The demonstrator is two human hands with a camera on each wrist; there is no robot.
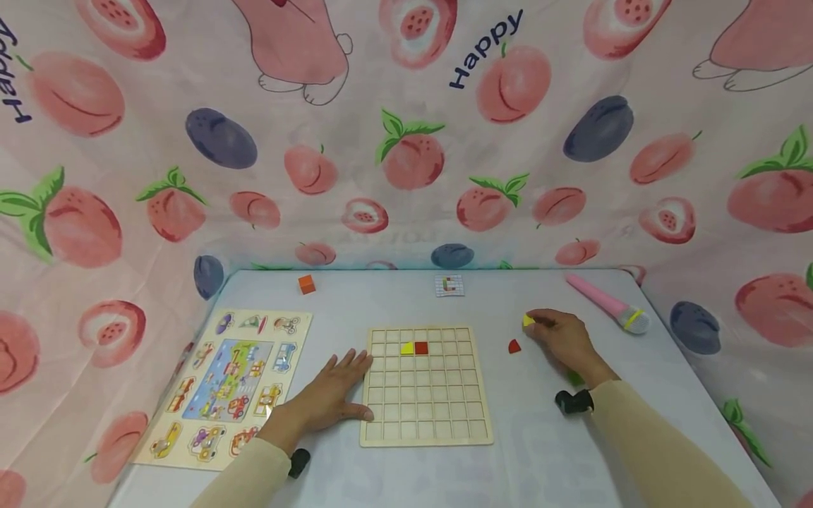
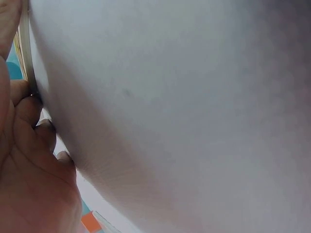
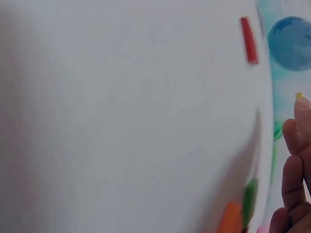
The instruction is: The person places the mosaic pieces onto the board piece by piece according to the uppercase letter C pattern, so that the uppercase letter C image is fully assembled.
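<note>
A square wooden grid board (image 1: 427, 446) lies in the middle of the table in the head view. Within its second row sit a yellow piece (image 1: 407, 348) and a red square tile (image 1: 421, 348), side by side. My left hand (image 1: 327, 391) is spread flat at the board's left edge, fingertips and thumb right at the rim. Off to the right, my right hand (image 1: 562, 342) pinches a small yellow piece (image 1: 528, 321) between thumb and fingertips. Just left of that hand lies a red quarter-round piece (image 1: 514, 346). A green piece (image 1: 575, 378) is partly hidden under the hand.
At the left lies a wooden vehicle puzzle board (image 1: 216, 460). Along the back are an orange cube (image 1: 307, 284) and a small pattern card (image 1: 449, 285). A pink toy microphone (image 1: 603, 300) lies at the back right. In the right wrist view, an orange piece (image 3: 229, 218) shows low down.
</note>
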